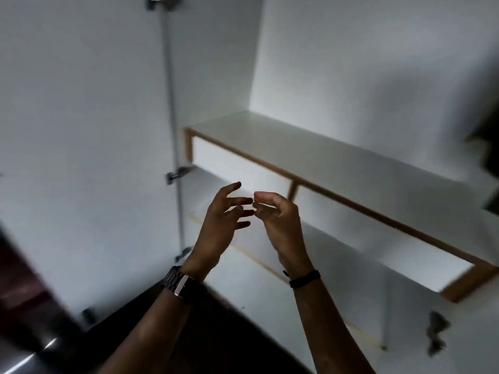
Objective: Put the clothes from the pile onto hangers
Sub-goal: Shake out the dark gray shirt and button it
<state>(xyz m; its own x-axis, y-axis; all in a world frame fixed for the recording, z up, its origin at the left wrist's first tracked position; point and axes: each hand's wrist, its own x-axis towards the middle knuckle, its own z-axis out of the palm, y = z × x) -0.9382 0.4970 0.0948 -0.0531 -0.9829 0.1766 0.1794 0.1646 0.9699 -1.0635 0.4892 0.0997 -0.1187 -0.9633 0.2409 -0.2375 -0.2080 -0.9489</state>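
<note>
Right, both hands are up in front of an open white wardrobe, and neither one has anything in it. The left hand [224, 220] is spread, fingers apart and fairly straight, palm turned toward the right. The right hand [278, 220] sits just beside it, fingers loosely curled inward around nothing; the fingertips of the two hands nearly meet. A dark metal-link watch [181, 282] rides on the left wrist, a thin black band [305, 279] on the right.

Behind the hands runs a white shelf [337, 163] with a wood-coloured front edge, and below it a pair of white drawer fronts [243, 163] split by a short wooden post. The white wardrobe door [81, 130] stands open at left, with metal hinges [178, 174] along its edge. A dark shape [488, 155] pokes in at the far right edge, too blurred to tell what it is. No clothes or hangers can be made out near either hand, and no writing or brand is readable anywhere, the watch included.
</note>
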